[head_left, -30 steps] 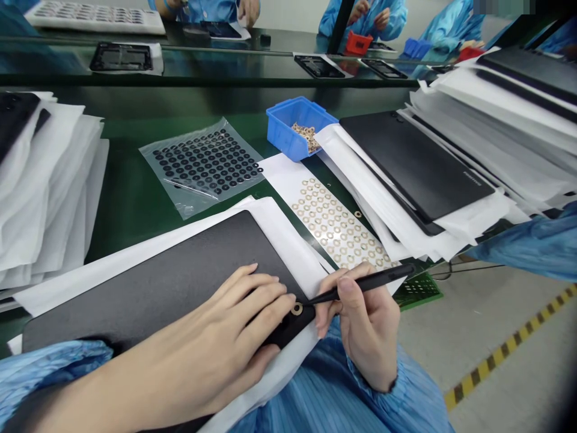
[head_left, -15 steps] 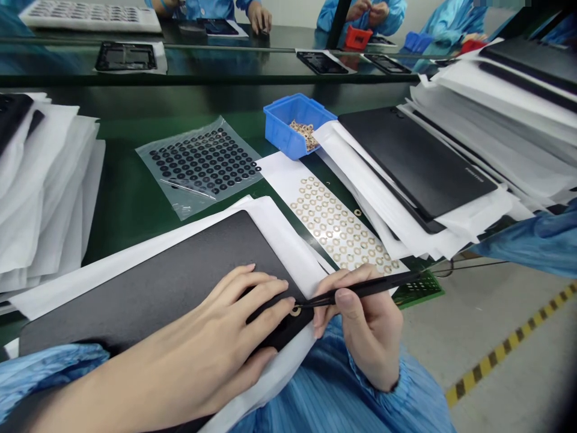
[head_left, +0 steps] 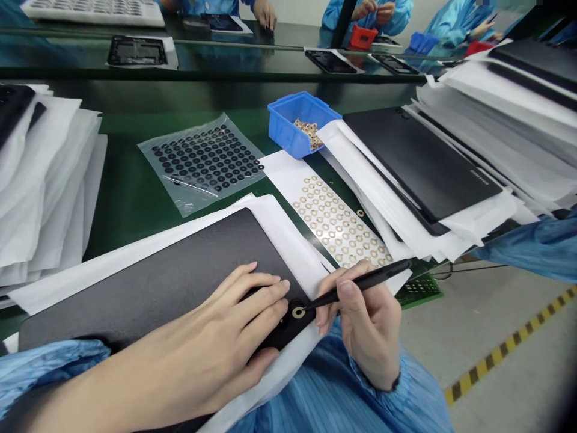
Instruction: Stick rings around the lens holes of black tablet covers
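Note:
A black flat panel [head_left: 148, 276], like a tablet's back cover, lies on white paper sheets [head_left: 274, 222] in front of me. My left hand [head_left: 225, 331] rests on its right part with the fingers stretched out. Black tweezers [head_left: 374, 278] are held in my right hand [head_left: 365, 325], thumb and fingers closed round them. Their tip touches a small gold ring [head_left: 298, 313] at the panel's right corner, by a round opening. Part of the corner is hidden under my left fingers.
Behind the panel lie a clear sheet of black rings [head_left: 207, 159] and a white sheet of gold rings [head_left: 333, 222]. A blue bin [head_left: 288, 129] holds loose rings. Stacks of panels and paper [head_left: 424, 162] flank both sides. Other people's hands [head_left: 265, 15] work across the bench.
My left fingertips have drawn back slightly from the ring, uncovering more of it. The tweezers in my right hand have tilted more steeply, their rear end higher.

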The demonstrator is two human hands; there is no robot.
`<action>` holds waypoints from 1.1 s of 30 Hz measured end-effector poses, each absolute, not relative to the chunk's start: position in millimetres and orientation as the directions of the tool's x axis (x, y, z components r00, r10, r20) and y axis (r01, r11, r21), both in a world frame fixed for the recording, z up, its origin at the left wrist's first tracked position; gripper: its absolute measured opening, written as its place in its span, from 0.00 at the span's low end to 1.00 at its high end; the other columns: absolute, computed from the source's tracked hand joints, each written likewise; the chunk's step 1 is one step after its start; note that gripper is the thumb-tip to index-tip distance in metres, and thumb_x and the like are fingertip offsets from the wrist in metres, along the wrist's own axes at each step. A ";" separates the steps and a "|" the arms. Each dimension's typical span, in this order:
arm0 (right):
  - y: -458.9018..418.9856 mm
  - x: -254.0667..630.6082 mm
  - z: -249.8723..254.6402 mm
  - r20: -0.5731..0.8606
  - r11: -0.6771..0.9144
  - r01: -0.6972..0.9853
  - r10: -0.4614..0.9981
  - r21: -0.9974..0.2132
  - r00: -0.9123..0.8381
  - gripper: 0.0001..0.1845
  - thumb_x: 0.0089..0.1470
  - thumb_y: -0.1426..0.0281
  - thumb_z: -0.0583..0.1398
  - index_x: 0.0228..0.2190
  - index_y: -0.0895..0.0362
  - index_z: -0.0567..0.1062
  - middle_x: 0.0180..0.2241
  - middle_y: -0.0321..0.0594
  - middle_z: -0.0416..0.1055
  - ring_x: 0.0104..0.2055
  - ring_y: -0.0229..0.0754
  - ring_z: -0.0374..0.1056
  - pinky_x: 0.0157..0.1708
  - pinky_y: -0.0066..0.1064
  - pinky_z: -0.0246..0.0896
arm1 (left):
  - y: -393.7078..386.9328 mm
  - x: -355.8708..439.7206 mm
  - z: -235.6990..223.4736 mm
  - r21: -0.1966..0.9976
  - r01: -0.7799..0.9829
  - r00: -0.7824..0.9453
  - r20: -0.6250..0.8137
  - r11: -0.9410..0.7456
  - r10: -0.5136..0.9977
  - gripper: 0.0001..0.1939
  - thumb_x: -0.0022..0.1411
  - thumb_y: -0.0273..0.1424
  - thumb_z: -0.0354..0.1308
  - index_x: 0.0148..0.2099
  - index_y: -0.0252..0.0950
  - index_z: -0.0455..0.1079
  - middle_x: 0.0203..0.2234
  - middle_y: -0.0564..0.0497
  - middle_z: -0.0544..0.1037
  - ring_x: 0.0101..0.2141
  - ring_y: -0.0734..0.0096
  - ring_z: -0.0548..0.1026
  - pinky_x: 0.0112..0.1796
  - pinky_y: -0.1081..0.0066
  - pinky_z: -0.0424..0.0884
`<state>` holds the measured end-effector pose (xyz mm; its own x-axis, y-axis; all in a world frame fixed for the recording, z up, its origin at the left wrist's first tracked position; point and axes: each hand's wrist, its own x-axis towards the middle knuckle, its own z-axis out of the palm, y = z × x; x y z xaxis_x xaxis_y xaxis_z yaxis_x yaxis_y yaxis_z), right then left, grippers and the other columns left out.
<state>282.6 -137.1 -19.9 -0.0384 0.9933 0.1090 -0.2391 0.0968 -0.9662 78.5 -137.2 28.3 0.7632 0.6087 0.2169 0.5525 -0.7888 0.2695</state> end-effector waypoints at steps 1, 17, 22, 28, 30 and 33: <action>-137.3 282.3 -20.2 0.109 0.099 -0.228 0.994 -0.969 -0.033 0.07 0.61 0.69 0.54 0.31 0.57 0.68 0.17 0.33 0.69 0.14 0.34 0.65 0.13 0.23 0.63 | -137.3 78.3 28.1 0.270 0.551 0.764 0.218 -0.789 0.608 0.16 0.67 0.32 0.49 0.53 0.30 0.68 0.51 0.47 0.73 0.54 0.62 0.65 0.58 0.60 0.61; -136.7 281.5 -19.1 0.120 0.114 -0.182 0.993 -0.977 -0.022 0.07 0.61 0.69 0.55 0.30 0.57 0.67 0.16 0.32 0.68 0.14 0.34 0.64 0.12 0.23 0.63 | -136.3 78.9 27.3 0.272 0.546 0.766 0.221 -0.792 0.604 0.16 0.68 0.32 0.49 0.53 0.31 0.68 0.51 0.47 0.73 0.54 0.62 0.66 0.58 0.60 0.60; -136.6 283.2 -19.5 0.125 0.116 -0.189 0.992 -0.975 -0.036 0.06 0.61 0.70 0.55 0.31 0.56 0.68 0.16 0.32 0.68 0.14 0.34 0.64 0.13 0.24 0.63 | -137.4 78.4 26.9 0.267 0.544 0.770 0.218 -0.795 0.600 0.16 0.67 0.32 0.49 0.53 0.31 0.68 0.50 0.47 0.73 0.54 0.62 0.65 0.58 0.60 0.60; -136.8 282.9 -15.7 0.181 0.176 -0.106 0.983 -0.979 -0.041 0.05 0.61 0.72 0.54 0.32 0.56 0.67 0.17 0.30 0.66 0.15 0.34 0.65 0.14 0.24 0.63 | -136.0 78.7 29.1 0.253 0.529 0.777 0.242 -0.810 0.582 0.15 0.68 0.31 0.48 0.52 0.31 0.68 0.48 0.46 0.74 0.52 0.62 0.67 0.57 0.58 0.61; -137.6 283.2 -14.9 0.232 0.229 -0.063 0.972 -0.971 -0.035 0.04 0.60 0.74 0.54 0.32 0.56 0.67 0.22 0.32 0.67 0.16 0.32 0.65 0.14 0.24 0.64 | -134.9 79.5 30.2 0.246 0.522 0.784 0.239 -0.817 0.573 0.16 0.68 0.31 0.47 0.54 0.33 0.68 0.48 0.47 0.74 0.52 0.62 0.67 0.57 0.58 0.61; -140.6 284.8 -17.4 0.317 0.315 -0.033 0.947 -0.948 -0.057 0.04 0.60 0.75 0.54 0.34 0.56 0.68 0.29 0.37 0.68 0.19 0.32 0.67 0.16 0.26 0.66 | -134.9 80.4 29.8 0.240 0.525 0.793 0.211 -0.817 0.571 0.17 0.68 0.31 0.47 0.58 0.37 0.64 0.49 0.49 0.73 0.53 0.62 0.65 0.58 0.58 0.60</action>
